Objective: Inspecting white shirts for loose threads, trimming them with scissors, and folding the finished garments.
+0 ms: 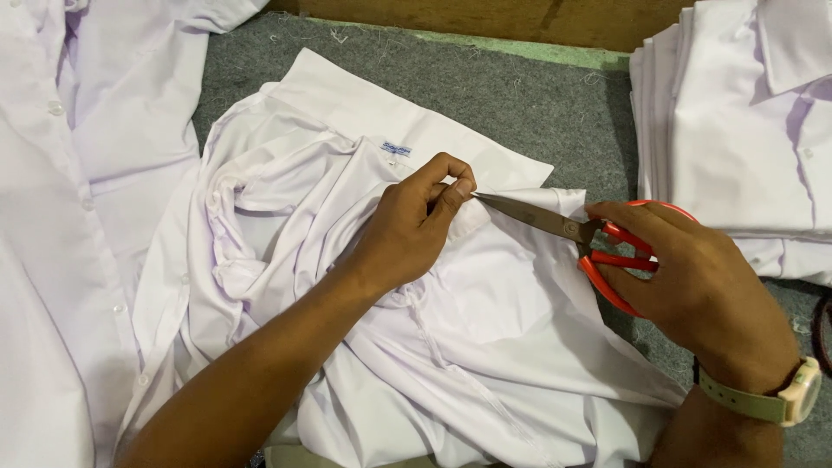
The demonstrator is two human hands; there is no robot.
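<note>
A crumpled white shirt [451, 329] with a small blue label at its collar lies on a grey felt table [537, 104]. My left hand [414, 221] pinches a fold of the shirt near the collar between thumb and fingers. My right hand [693, 277] grips red-handled scissors [563, 230]. Their metal blades are closed or nearly closed and point left, with the tip right at my left fingertips. A pale green watch sits on my right wrist.
A spread white shirt [78, 173] with a row of buttons covers the left side. A stack of folded white shirts [737, 121] stands at the right. A wooden edge with a green strip [485, 39] runs along the back. Loose thread bits dot the felt.
</note>
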